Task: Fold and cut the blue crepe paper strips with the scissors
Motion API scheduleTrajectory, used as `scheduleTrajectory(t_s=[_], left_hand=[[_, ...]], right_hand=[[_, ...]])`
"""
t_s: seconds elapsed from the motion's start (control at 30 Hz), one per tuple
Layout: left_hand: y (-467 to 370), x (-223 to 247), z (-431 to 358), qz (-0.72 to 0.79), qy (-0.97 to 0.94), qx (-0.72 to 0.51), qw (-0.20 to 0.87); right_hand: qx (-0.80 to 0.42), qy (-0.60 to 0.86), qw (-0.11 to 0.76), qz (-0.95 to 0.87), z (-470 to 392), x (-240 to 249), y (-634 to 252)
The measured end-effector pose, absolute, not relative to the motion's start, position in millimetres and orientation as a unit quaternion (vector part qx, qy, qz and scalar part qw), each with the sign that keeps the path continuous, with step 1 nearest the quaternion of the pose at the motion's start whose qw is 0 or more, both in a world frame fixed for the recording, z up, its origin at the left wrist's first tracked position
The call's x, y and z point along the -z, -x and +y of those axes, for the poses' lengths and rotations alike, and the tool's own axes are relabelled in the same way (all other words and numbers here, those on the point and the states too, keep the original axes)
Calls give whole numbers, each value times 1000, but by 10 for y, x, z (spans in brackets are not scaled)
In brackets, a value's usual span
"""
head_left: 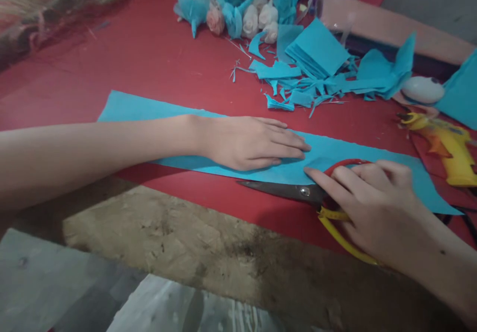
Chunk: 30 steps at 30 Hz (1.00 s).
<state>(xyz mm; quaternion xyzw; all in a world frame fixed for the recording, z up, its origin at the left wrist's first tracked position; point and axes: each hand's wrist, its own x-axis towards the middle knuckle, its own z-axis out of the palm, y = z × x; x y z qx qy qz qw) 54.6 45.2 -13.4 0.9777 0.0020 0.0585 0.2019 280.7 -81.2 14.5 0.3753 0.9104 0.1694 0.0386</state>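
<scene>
A long strip of blue crepe-like paper (346, 148) lies across the red tabletop. My left hand (253, 140) rests flat on its middle, palm down, fingers stretched out to the right. In my right hand (372, 198) is a pair of scissors (298, 191) with one red and one yellow handle loop. Their dark blades look closed and point left along the strip's near edge. My right forefinger reaches out onto the paper. Part of the handles is hidden by my fingers.
Blue scraps (276, 71) and a stack of blue squares (316, 48) lie behind the strip. Paper flowers (231, 9) in blue, white and pink stand at the back. A yellow glue gun (443, 143) lies right, near a white egg-shaped object (423, 89). A wooden edge (179, 227) runs in front.
</scene>
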Motion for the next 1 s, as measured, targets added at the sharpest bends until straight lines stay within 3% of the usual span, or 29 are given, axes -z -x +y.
scheduleTrajectory(t_s=[0.5,1.0], left_hand=[[-551,141,450,3,-983,-57,176],[-505,-8,471,9,-978,-49,202]], right_hand=[[-128,-294,0,947,-749,-186,-2844],[-90,-307,-4,947,-797,-209,-2959]])
